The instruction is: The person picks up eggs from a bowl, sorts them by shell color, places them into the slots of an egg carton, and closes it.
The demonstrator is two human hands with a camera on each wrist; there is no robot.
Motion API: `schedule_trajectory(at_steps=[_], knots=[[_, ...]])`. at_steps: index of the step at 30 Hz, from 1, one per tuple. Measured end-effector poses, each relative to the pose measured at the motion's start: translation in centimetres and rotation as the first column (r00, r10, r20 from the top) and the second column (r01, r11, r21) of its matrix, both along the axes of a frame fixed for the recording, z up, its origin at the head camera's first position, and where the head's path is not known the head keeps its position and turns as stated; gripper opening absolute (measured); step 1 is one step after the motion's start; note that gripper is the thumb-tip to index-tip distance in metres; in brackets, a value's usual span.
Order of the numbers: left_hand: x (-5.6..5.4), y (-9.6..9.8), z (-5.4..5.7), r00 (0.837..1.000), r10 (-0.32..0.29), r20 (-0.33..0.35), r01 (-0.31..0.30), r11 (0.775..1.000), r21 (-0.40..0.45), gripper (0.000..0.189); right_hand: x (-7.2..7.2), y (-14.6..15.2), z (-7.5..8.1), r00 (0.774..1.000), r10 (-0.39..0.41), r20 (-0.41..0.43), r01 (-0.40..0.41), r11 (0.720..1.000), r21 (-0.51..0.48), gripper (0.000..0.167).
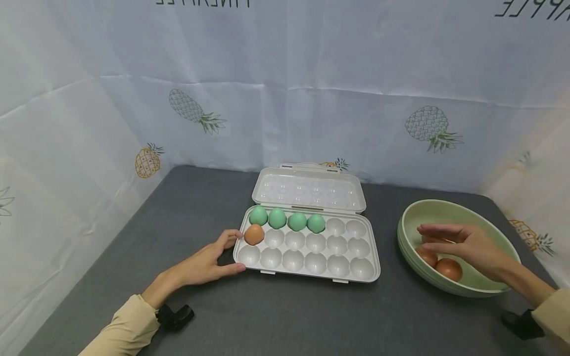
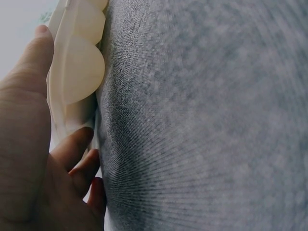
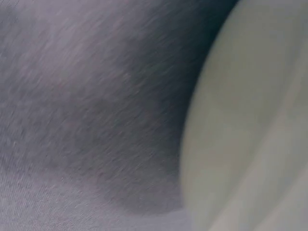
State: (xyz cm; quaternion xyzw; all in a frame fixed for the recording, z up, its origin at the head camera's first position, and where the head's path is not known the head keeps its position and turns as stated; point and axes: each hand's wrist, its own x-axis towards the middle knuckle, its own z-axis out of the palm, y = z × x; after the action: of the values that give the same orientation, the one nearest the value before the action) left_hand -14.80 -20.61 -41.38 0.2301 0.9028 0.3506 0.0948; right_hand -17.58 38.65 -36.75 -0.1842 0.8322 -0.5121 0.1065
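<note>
White fabric printed with pineapples (image 1: 311, 54) hangs behind and beside a dark grey counter (image 1: 213, 321). On it, near the middle, lies a pale plastic egg box (image 1: 315, 243) with three rows of six round cups, its translucent hinged lid (image 1: 309, 190) folded back behind it. Four smooth green eggs (image 1: 277, 218) fill the back row's cups from the left, and one glossy orange-brown egg (image 1: 254, 235) sits in the leftmost middle-row cup.

Of the two hands, the left hand (image 1: 200, 265) has thumb and fingers spread wide at the box's left end, thumb by its near corner and fingers at its side edge. To the right stands a wide, round, pale green bowl (image 1: 483, 222) with two brown eggs (image 1: 449, 269) visible inside. The right hand (image 1: 476, 247) reaches in over them, fingers fairly straight and thumb apart; contact with an egg cannot be told.
</note>
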Motion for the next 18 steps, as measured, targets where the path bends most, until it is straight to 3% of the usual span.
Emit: schedule_trajectory(at_steps=[4,8,13,18], knots=[[0.0,-0.1,-0.1,1.0,-0.012,-0.003,0.012,1.0,-0.002,0.068,0.2,0.4,-0.1,0.998,0.042,0.053,-0.046,0.996,0.081,0.046],[0.0,-0.1,-0.1,1.0,-0.018,-0.007,0.018,1.0,-0.005,0.068,0.1,0.4,-0.4,0.997,0.074,0.03,-0.077,0.988,0.136,0.046],[0.0,0.0,0.0,1.0,-0.006,-0.001,0.006,1.0,-0.008,0.069,-0.3,0.4,-1.1,0.99,0.131,0.046,-0.136,0.983,0.127,0.043],[0.0,0.0,0.1,1.0,0.001,0.009,-0.001,1.0,-0.009,0.07,-0.7,0.7,-1.3,0.97,0.206,0.126,-0.216,0.974,0.068,0.041]])
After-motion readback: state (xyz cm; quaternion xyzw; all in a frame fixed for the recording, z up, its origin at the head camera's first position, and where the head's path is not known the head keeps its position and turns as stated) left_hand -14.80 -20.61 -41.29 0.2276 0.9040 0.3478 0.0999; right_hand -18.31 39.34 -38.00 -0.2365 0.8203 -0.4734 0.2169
